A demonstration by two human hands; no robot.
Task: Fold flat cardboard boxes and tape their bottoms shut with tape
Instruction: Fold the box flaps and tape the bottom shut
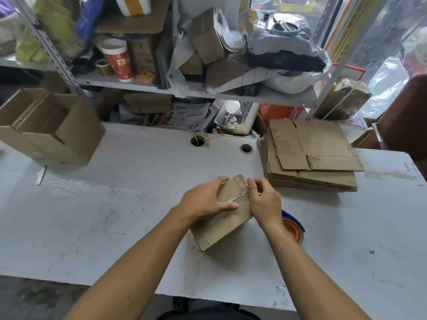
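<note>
Both hands (pixel 203 200) (pixel 263 202) pressing box (pixel 221 225), tape (pixel 293 229) beside

A small brown cardboard box (pixel 221 215) stands bottom-up between both hands, its flaps closed, with clear tape (pixel 240 197) along the seam. A tape roll (pixel 293 228), orange core in a blue holder, lies just behind the right wrist. Flat cardboard boxes (pixel 310 155) are stacked beyond the right hand

Both forearms are bare from elbow to wrist, no sleeves, watch or rings on the left hand (pixel 206 199) or right hand (pixel 263 202), dark clothing showing below them.
</note>
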